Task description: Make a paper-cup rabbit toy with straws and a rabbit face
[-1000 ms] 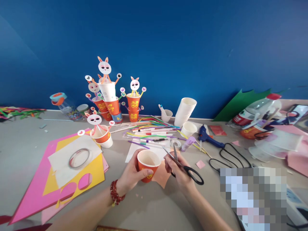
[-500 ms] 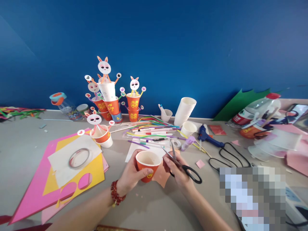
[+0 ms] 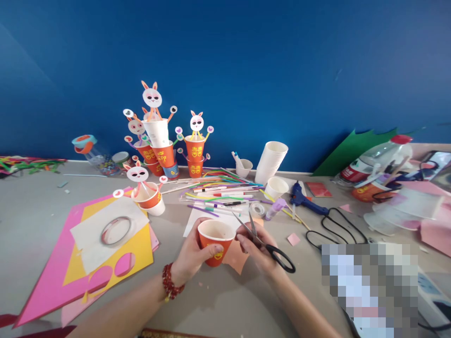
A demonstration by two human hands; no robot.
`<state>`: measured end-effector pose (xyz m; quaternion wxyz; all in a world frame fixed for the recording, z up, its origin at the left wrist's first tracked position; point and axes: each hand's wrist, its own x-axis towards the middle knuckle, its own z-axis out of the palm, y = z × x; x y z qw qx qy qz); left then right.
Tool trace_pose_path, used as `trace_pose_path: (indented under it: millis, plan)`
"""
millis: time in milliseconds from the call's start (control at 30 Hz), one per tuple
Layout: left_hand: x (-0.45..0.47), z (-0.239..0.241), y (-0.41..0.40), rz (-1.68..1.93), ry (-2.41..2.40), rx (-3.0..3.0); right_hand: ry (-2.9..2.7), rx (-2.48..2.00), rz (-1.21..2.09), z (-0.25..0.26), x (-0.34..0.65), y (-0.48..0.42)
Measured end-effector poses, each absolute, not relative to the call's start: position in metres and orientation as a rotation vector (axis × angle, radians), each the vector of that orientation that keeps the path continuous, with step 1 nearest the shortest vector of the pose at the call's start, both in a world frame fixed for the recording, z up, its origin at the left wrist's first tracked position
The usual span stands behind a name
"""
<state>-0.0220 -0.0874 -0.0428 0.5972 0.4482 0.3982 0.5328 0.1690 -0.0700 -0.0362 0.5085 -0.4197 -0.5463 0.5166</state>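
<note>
My left hand (image 3: 197,251) is wrapped round a red paper cup (image 3: 215,246) with yellow print and a white rim, its mouth facing up. In my right hand (image 3: 259,249) is a pair of scissors (image 3: 278,258) with black handles, the blades parted and pointing up and away. My right fingertips are at the cup's right side; whether they press on it is hard to tell. Under the cup lie a piece of orange paper (image 3: 237,258) and a white sheet (image 3: 192,223).
Rabbit-faced cup figures (image 3: 195,152) stand at the back left. Pens and pipe cleaners (image 3: 218,192) lie beyond the cup. Coloured paper (image 3: 143,253) with a tape roll (image 3: 116,230) is on the left. Stacked white cups (image 3: 271,162), a blue glue gun (image 3: 306,202) and its cord are on the right.
My right hand and the scissors have shifted slightly left, bringing the fingertips up to the cup's side. My left hand still holds the cup in nearly the same place.
</note>
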Motion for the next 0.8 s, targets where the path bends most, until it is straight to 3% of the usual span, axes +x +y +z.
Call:
trace_pose_path:
  millis: [500,800]
  plan:
    - [-0.024,-0.042,-0.086,1.233,0.973,1.139,-1.769,-1.025,1.024,-0.022,0.184,-0.062]
    - [-0.023,-0.047,-0.086,1.216,0.979,1.187,-1.864,-1.044,1.089,-0.013,0.190,-0.056]
